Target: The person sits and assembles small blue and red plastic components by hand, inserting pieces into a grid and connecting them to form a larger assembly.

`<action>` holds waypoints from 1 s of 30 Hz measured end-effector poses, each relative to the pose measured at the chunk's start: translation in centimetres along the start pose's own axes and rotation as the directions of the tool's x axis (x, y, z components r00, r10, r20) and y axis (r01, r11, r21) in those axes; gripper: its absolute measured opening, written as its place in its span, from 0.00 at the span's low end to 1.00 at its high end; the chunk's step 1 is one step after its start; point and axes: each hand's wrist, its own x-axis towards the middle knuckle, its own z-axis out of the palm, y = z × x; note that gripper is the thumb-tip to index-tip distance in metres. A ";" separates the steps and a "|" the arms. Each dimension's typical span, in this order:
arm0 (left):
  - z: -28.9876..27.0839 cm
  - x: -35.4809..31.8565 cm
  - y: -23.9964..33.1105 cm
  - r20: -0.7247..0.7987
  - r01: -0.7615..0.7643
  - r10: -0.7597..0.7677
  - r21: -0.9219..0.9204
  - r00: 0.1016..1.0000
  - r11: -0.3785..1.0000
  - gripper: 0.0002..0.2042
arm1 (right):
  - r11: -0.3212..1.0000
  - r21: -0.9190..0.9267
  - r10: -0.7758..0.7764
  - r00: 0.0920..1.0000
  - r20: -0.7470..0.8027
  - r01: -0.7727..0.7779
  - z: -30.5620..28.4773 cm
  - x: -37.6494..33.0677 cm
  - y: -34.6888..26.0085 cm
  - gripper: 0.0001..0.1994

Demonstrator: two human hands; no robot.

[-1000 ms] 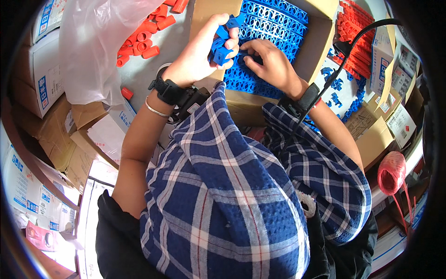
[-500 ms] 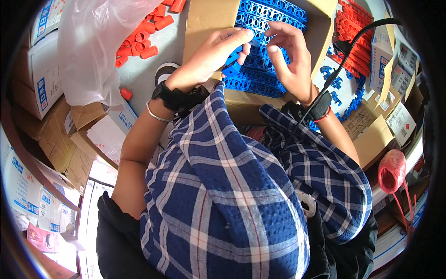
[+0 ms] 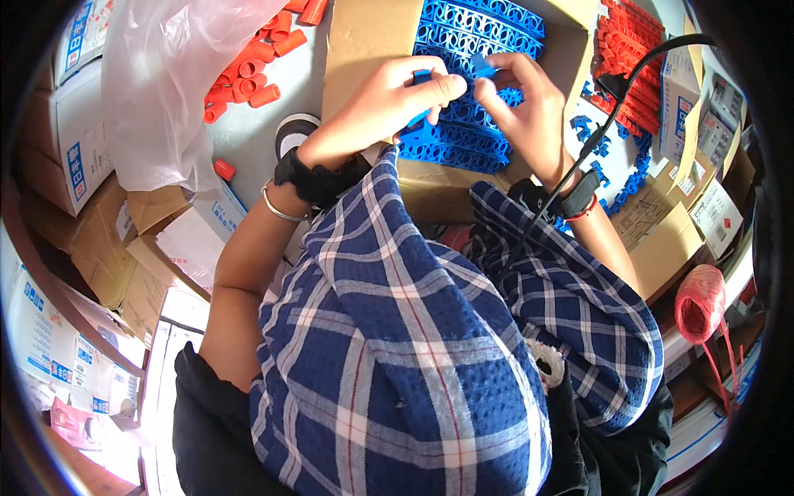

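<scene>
My left hand (image 3: 395, 101) is closed around small blue plastic clips (image 3: 418, 118), whose ends poke out past the fingers. Across from it, my right hand (image 3: 529, 103) pinches a single blue clip (image 3: 482, 66) between thumb and fingers. The two hands are a short gap apart. Beneath them is an open cardboard box (image 3: 364, 58) with rows of linked blue plastic pieces (image 3: 463, 149) packed inside. My fingers hide part of those rows.
Red tube pieces (image 3: 265, 96) lie on the floor at left beside a translucent plastic bag (image 3: 157, 91). Red strips (image 3: 633, 74) and loose blue clips (image 3: 591, 136) lie at right. A black cable (image 3: 595, 124) crosses near my right wrist. Red twine (image 3: 700, 303) hangs at far right.
My right hand has drawn slightly lower, and a blue clip now shows between its fingertips. The left hand has turned a little, with its thumb stretched toward the right hand.
</scene>
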 end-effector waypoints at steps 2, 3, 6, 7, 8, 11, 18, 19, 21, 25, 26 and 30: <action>-0.2 0.1 -0.4 -0.030 -0.085 0.081 -0.185 0.996 0.979 0.13 | 0.994 -0.067 0.090 0.996 0.001 -0.089 -0.1 0.0 0.5 0.11; -0.2 0.2 -0.4 -0.035 -0.035 0.027 -0.256 0.999 0.966 0.13 | 0.993 -0.065 0.101 0.995 -0.015 -0.101 0.0 -0.2 1.2 0.11; -0.7 0.1 0.0 -0.014 0.082 -0.093 -0.359 0.996 0.930 0.13 | 0.987 -0.160 0.024 1.000 0.019 -0.020 0.7 -0.6 2.6 0.11; -0.8 0.2 -0.2 -0.024 0.040 -0.052 -0.345 0.998 0.938 0.14 | 0.978 -0.206 0.020 0.998 0.058 -0.008 0.9 -0.7 2.8 0.11; -0.8 0.2 -0.3 -0.032 -0.001 -0.010 -0.330 0.999 0.944 0.14 | 0.984 -0.180 0.002 0.997 0.077 0.012 1.0 -0.9 2.8 0.10; -0.6 0.0 0.1 -0.049 -0.008 -0.010 -0.345 0.999 0.939 0.15 | 0.967 -0.243 -0.063 0.994 0.088 0.082 1.7 -1.5 3.1 0.10; -1.0 0.3 -0.6 -0.043 0.019 -0.041 -0.429 0.998 0.903 0.14 | 0.933 -0.311 -0.119 0.972 0.201 0.179 2.5 -1.9 3.7 0.10; -1.0 0.1 -0.4 -0.047 0.015 -0.038 -0.427 0.998 0.904 0.14 | 0.937 -0.299 -0.123 0.970 0.208 0.182 2.6 -2.0 3.5 0.11; -0.9 0.1 -0.4 -0.046 -0.028 0.010 -0.423 0.999 0.906 0.14 | 0.940 -0.288 -0.124 0.969 0.215 0.184 2.5 -1.9 3.5 0.11; -1.0 0.2 -0.5 -0.044 -0.057 0.043 -0.413 0.998 0.909 0.14 | 0.904 -0.357 -0.162 0.961 0.222 0.235 2.1 -1.8 3.7 0.11; -1.1 0.1 -0.4 -0.033 -0.018 0.004 -0.414 0.999 0.910 0.14 | 0.891 -0.381 -0.163 0.958 0.236 0.245 2.1 -1.7 3.6 0.11; -0.9 0.2 -0.4 -0.039 0.004 -0.023 -0.419 0.999 0.908 0.15 | 0.882 -0.397 -0.162 0.955 0.248 0.252 2.3 -1.9 3.6 0.11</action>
